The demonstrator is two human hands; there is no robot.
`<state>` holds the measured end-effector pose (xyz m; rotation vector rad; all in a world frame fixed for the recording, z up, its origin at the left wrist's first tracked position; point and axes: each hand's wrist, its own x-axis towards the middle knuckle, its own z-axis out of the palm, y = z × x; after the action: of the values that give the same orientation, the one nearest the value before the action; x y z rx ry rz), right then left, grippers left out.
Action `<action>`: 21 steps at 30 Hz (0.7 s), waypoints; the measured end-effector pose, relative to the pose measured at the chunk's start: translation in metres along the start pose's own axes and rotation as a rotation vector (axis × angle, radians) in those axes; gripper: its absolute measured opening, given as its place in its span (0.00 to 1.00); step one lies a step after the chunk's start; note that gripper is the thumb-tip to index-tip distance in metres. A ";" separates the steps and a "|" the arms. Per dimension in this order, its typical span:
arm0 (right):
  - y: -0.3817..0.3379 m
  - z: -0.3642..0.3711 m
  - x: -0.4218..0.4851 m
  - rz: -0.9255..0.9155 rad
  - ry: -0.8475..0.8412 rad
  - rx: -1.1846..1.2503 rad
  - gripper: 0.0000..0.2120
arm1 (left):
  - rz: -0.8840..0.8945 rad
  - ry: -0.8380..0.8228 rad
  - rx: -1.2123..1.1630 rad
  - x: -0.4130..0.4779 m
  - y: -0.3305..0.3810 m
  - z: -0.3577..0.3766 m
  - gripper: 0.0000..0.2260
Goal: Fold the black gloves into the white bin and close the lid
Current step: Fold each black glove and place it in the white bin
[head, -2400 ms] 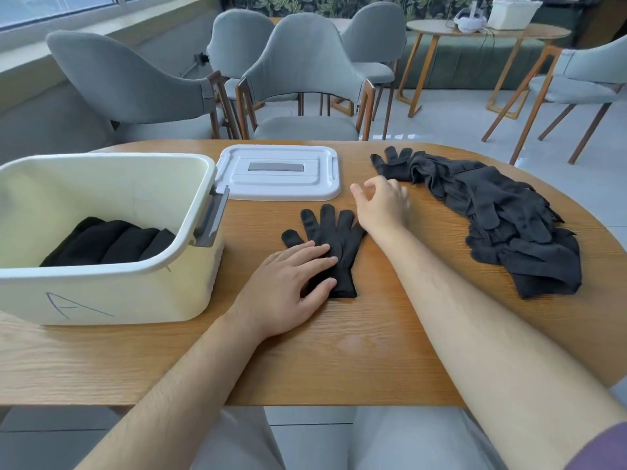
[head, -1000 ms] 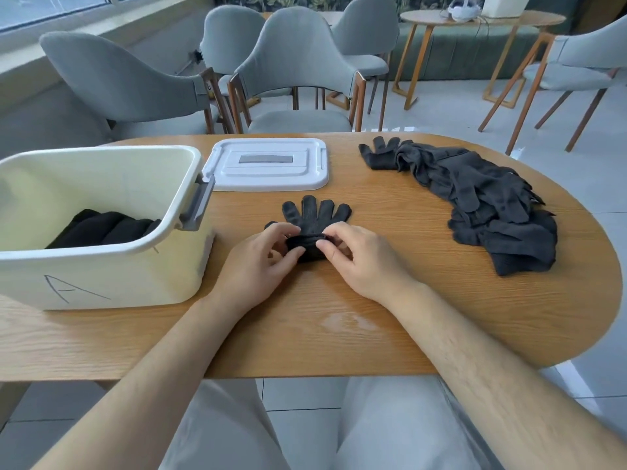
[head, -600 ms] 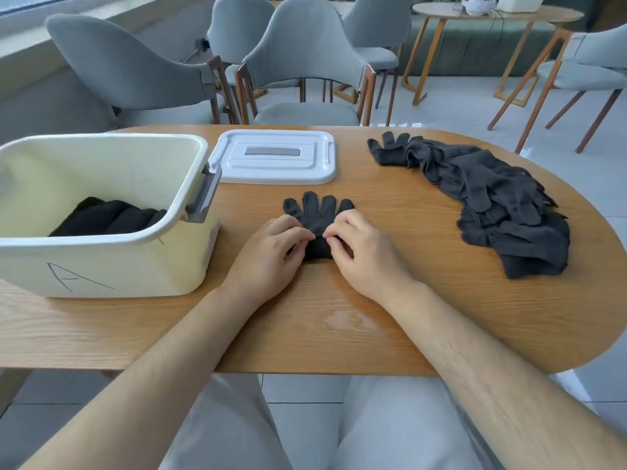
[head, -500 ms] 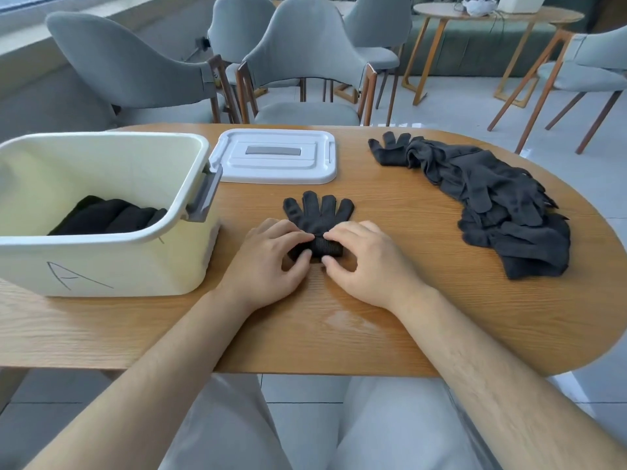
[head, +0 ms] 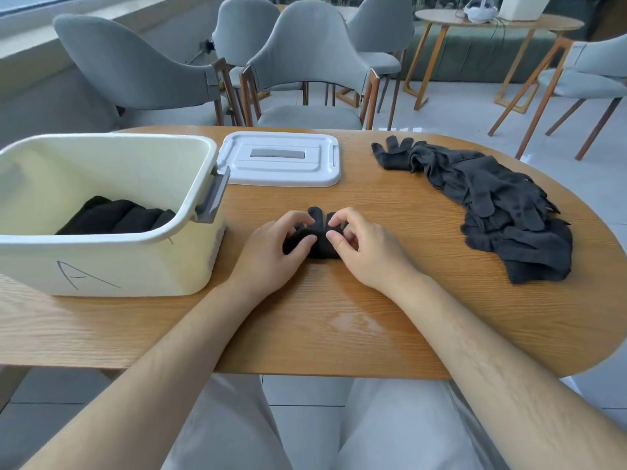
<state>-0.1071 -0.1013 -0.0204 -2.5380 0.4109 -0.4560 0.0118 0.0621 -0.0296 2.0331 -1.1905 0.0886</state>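
Note:
A black glove pair (head: 319,244) lies rolled up at the middle of the wooden table (head: 339,317). My left hand (head: 274,249) grips its left side and my right hand (head: 363,245) pinches its right side; only two glove fingertips stick out beyond my fingers. The white bin (head: 112,266), marked "A", stands open at the left with folded black gloves (head: 115,217) inside. Its white lid (head: 281,157) lies flat on the table behind my hands. A pile of loose black gloves (head: 502,205) lies at the right.
Grey chairs (head: 305,62) stand close behind the table's far edge. A second round table (head: 498,23) with white items is at the back right. The bin's grey handle (head: 212,195) juts toward my left hand.
The glove lay flat under my left hand; both hands then rolled it from the cuff toward its fingertips. Most of the glove fingers are now covered by the roll and my hands.

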 end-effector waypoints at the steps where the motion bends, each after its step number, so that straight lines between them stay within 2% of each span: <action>1: 0.000 0.002 0.002 0.003 0.023 -0.031 0.04 | -0.001 0.014 0.020 0.001 0.000 0.002 0.08; 4: -0.002 0.012 0.003 0.027 0.138 -0.088 0.06 | 0.021 0.160 0.276 -0.002 0.000 0.006 0.07; 6: -0.003 0.017 0.001 0.021 0.192 -0.100 0.08 | 0.068 0.205 0.344 -0.009 0.001 0.005 0.07; 10: -0.003 0.016 -0.011 -0.064 0.203 -0.096 0.10 | 0.089 0.063 0.201 -0.020 -0.001 0.003 0.14; 14: 0.001 0.012 -0.017 -0.068 0.052 -0.109 0.20 | 0.031 -0.021 0.128 -0.018 -0.005 0.005 0.18; 21: -0.001 0.007 -0.014 -0.096 0.023 -0.052 0.16 | -0.041 -0.063 -0.009 -0.014 -0.006 0.000 0.15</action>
<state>-0.1164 -0.0925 -0.0292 -2.6130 0.3142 -0.5166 0.0087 0.0734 -0.0385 2.0649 -1.1848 -0.0012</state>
